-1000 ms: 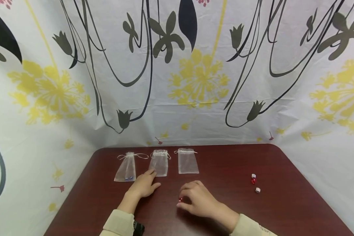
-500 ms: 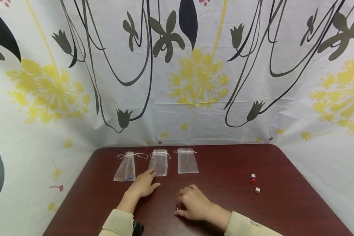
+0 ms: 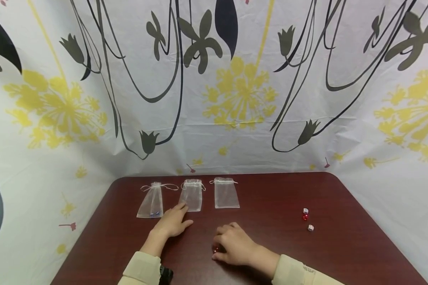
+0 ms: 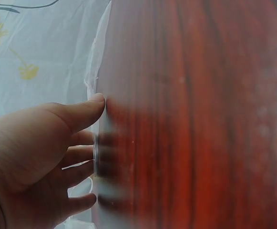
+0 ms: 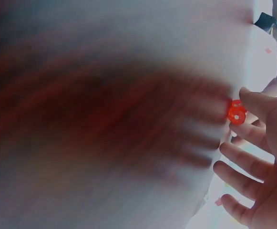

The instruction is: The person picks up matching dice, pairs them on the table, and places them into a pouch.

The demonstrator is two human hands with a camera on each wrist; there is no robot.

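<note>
Faintly lettered sleeve (image 3: pixel 299 273), unreadable, right hand (image 3: pixel 234 245) pinching red die (image 5: pixel 236 114)

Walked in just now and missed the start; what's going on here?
A person's right hand holds at least one red die at the table, while the left hand touches the middle mesh pouch. The leftmost pouch has small blue things inside. Two white dice and another red one lie off to the right.

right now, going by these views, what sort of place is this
Probably a screened-off tabletop work spot, though the room beyond is hidden. A patterned cloth hangs behind and beside a dark red table, on which small see-through bags and dice lie.
</note>
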